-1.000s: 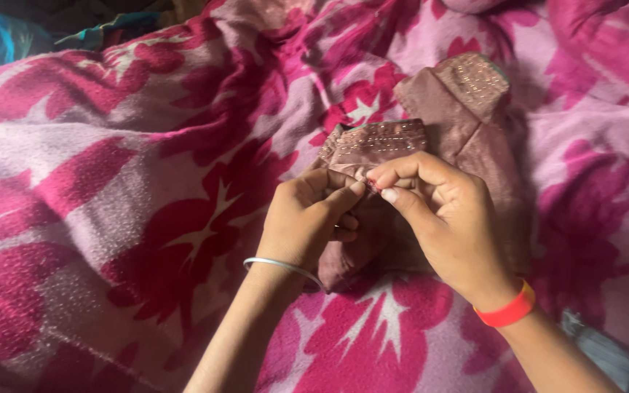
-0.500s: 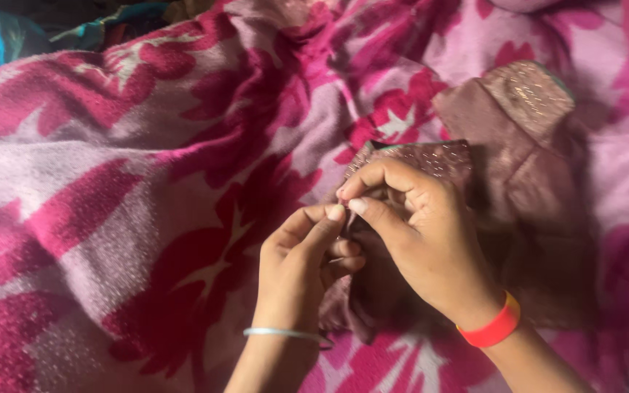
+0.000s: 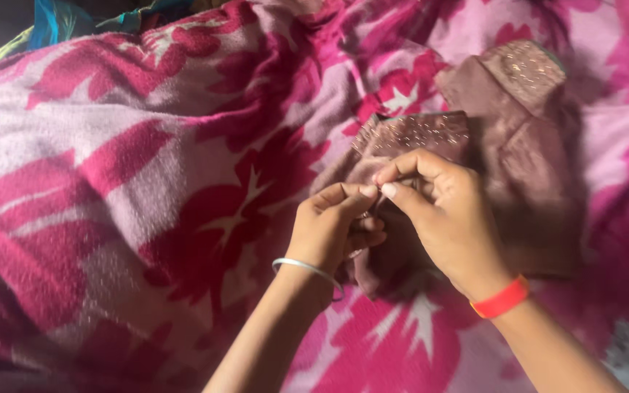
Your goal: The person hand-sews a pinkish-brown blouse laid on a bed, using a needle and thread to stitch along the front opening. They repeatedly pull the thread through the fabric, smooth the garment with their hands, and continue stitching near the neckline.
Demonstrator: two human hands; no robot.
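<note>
My left hand [image 3: 333,229] is pinching the near edge of the mauve beaded garment [image 3: 467,167] lying on the pink floral blanket [image 3: 147,182]. Right hand [image 3: 442,218] is pinched shut at the same spot, fingertips touching. Can't make out a needle or thread, so no telling how much of this edge is done.

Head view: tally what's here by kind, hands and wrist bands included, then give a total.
Hands: 2, the left hand and the right hand, both pinching the garment's edge.
Wrist bands: 2, a silver bangle and a red band.
Mauve garment with beaded trim: 1
Pink flowered blanket: 1
Blue-green cloth: 1
Total: 7
</note>
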